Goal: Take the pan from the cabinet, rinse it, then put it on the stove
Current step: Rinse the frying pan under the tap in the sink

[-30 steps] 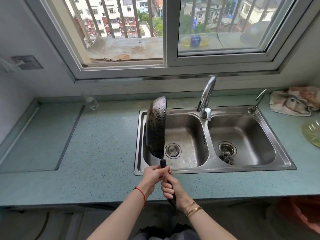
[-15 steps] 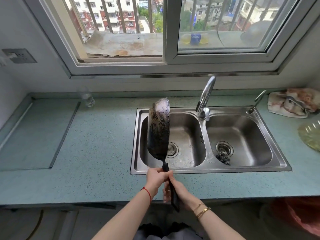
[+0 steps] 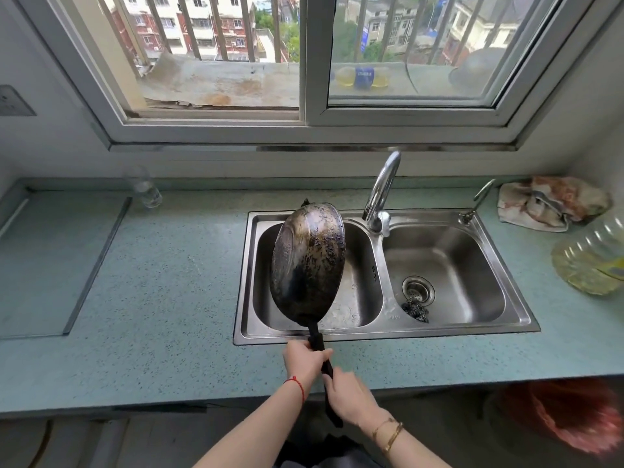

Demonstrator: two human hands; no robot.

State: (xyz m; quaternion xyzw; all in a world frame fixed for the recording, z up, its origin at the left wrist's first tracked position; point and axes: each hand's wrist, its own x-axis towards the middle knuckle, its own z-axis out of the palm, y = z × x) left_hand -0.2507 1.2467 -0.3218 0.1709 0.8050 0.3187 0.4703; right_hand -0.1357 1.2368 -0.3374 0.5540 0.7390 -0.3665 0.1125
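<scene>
A: Item one, the pan [image 3: 309,261]?

B: Dark, scorched underside facing the camera, tipped nearly on edge above the left basin of the sink [image 3: 526,324]. Long black handle [image 3: 320,352] running down toward the person.

A: Hands?

B: Left hand [image 3: 304,361] clenched round the handle close to the pan. Right hand [image 3: 349,395] wrapped round the same handle lower down, just behind the left. Both grasping, neither free.

A: Step in hand?

B: By my reading, the tail of the rinse: the pan is tilted as if to drain. No water is visible at the faucet [image 3: 381,194].

A: Next move?

B: Judged only: bring the pan level and carry it to the stove. No stove is in view, so its direction cannot be told. The worktop [image 3: 162,298] lies open to the left.

A: Other entries?

B: Clear glass [image 3: 145,190] at the back of the worktop; crumpled cloth [image 3: 553,204] at far right; steel scourer [image 3: 417,310] by the right basin's drain.

A: Writing, brands?

B: Blue label on a bottle [image 3: 363,77] beyond the window, too small to read. Faint stamp on the sink's divider, illegible.
</scene>
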